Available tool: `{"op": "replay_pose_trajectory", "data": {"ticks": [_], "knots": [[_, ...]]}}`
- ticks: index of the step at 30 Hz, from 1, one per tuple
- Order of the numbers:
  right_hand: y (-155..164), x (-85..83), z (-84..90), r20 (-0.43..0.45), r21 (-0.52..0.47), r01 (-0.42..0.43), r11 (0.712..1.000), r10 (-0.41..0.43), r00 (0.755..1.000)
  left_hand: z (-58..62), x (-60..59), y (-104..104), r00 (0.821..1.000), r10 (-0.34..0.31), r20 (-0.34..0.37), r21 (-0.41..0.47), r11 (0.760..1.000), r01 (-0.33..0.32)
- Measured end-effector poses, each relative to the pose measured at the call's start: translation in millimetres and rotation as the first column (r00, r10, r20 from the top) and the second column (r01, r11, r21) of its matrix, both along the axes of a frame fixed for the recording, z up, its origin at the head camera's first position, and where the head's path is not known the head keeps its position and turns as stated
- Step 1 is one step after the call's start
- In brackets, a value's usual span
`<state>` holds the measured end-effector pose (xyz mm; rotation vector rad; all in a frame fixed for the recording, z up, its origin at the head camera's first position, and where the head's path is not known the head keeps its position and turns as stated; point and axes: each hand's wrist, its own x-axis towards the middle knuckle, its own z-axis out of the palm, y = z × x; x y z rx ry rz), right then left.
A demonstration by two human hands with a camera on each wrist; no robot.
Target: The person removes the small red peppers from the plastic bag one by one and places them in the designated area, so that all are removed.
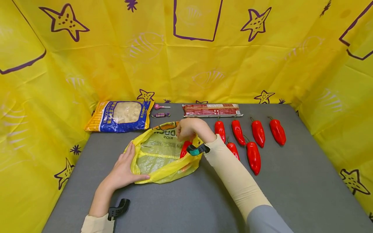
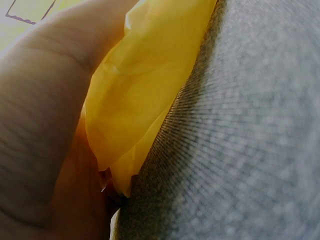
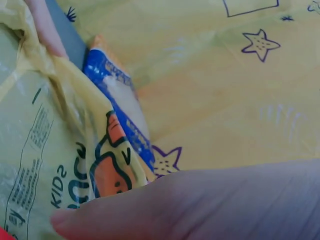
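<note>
Pepper (image 1: 185, 149), red, sits inside the mouth of the yellow bag (image 1: 158, 155), right under the right hand (image 1: 188, 128), whose fingers curl around the bag's far rim at 12 o'clock. At 9 o'clock the left hand (image 1: 123, 171) lies spread flat, pressing the bag's near edge onto the grey mat (image 1: 291, 187). Six more peppers (image 1: 253, 139) lie toward 3 o'clock, well apart from the bag. Bare mat stretches toward 6 o'clock.

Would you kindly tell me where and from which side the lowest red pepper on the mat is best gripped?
Probably around the broad middle of the lowest red pepper, coming from above. It lies flat on the grey mat, stem away from the person, sides exposed. A neighbouring pepper lies close on its left, so fingers should straddle it carefully.
</note>
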<state>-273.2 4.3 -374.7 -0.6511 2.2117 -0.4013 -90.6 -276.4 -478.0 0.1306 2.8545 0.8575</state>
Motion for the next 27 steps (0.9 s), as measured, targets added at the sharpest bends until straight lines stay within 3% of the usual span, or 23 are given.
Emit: {"op": "replay_pose_trajectory", "data": {"ticks": [4, 8, 15, 19, 23, 27], "knots": [[2, -0.8, -3.5, 0.055, 0.031, -0.023, 0.999, 0.022, 0.998, -0.7, -0.5, 0, 1.0, 0.0, -0.002, -0.003, 1.0, 0.0], [1, -1.4, -10.1, 0.075, -0.008, -0.047, 0.999, 0.048, 0.996, -1.5, -0.7, 0, 1.0, 0.001, -0.001, -0.004, 1.0, -0.001], [-3, -3.6, -21.1, -0.021, -0.173, -0.146, 0.974, 0.144, 0.989, -2.2, -0.9, 0, 1.0, 0.006, 0.006, -0.01, 1.0, -0.006], [-4, -4.8, -25.0, -0.097, -0.236, -0.178, 0.955, 0.159, 0.982, -1.5, -0.8, 0, 1.0, 0.008, 0.003, -0.007, 1.0, -0.008], [-6, -4.5, -25.7, -0.145, -0.225, -0.174, 0.959, 0.143, 0.979, -1.1, -0.4, 0, 1.0, 0.004, -0.005, -0.007, 1.0, -0.004], [-8, -2.0, -27.3, -0.127, -0.159, -0.176, 0.972, 0.156, 0.98, -0.6, 0.1, 1, 1.0, 0.002, -0.007, -0.01, 1.0, -0.002]]}}
